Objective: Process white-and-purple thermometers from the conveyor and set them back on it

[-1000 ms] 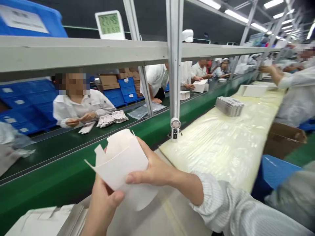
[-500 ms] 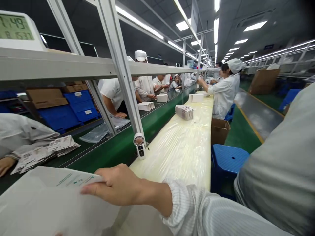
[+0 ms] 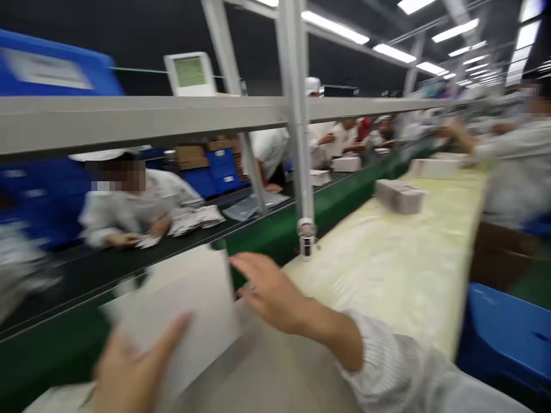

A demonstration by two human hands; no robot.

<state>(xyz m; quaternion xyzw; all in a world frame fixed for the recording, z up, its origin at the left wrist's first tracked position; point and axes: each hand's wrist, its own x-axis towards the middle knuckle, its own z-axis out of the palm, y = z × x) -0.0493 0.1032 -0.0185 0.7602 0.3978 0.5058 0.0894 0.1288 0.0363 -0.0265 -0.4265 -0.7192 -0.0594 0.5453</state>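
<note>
A white cardboard piece with raised flaps [image 3: 193, 310], blurred by motion, stands tilted above the near end of the table. My left hand [image 3: 138, 355] grips its lower left side, the thumb lying across the front face. At the right edge of the cardboard is my right hand [image 3: 273, 292], fingers apart and pointing left; the fingertips are at or very close to that edge, and nothing is held in the palm. A ring shows on one finger.
Yellowish film covers the table [image 3: 387, 269], where a stack of small boxes [image 3: 399, 196] stands. A small white device [image 3: 306, 240] is at the metal post. Beyond the green conveyor edge [image 3: 275, 229], a person handles papers [image 3: 196, 219]. A blue stool [image 3: 508, 327] is at right.
The view has turned left. My left hand has come into view on the white cardboard, which now stands more upright. My right hand has let go and opened at its right edge.
</note>
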